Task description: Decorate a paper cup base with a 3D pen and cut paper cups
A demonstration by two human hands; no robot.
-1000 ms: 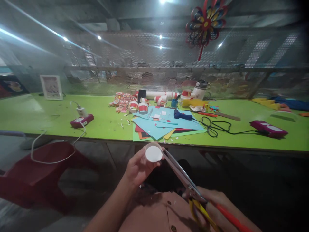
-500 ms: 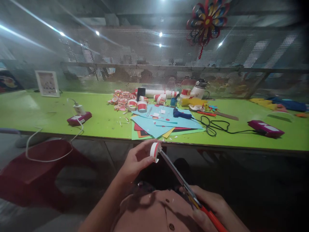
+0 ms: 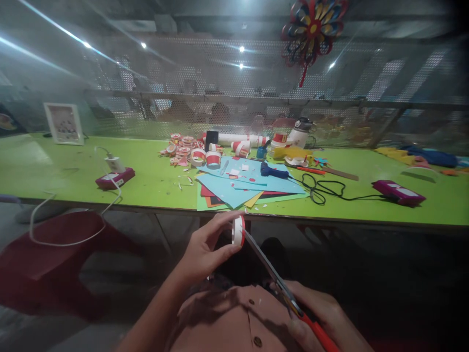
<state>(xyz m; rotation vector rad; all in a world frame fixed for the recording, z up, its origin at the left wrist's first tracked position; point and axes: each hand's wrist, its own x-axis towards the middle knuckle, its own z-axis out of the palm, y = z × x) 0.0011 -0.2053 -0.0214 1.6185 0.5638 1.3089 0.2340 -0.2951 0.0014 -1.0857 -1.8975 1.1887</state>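
Note:
Between the thumb and fingers of my left hand (image 3: 205, 247) is a white paper ring (image 3: 238, 231) with a red edge, which looks cut from a paper cup. My right hand (image 3: 311, 308) is closed round the red handle of a pair of scissors (image 3: 273, 271). The blades slant up and left, nearly closed, and their tips are at the ring's right edge. Whether the tips touch the paper I cannot tell. Both hands are in front of the table edge, above my lap.
On the green table (image 3: 157, 186) lie coloured paper sheets (image 3: 234, 191), a blue glue gun (image 3: 274, 171) with a black cord, cut paper cups (image 3: 213, 159) and a pile of red-and-white pieces (image 3: 183, 146). Purple power strips (image 3: 399, 192) sit at both sides. A red stool (image 3: 54, 264) stands lower left.
The paper ring has been turned in my left hand, so its red edge now faces right, towards the scissors. My right hand keeps nearly the same place. The view has shifted slightly.

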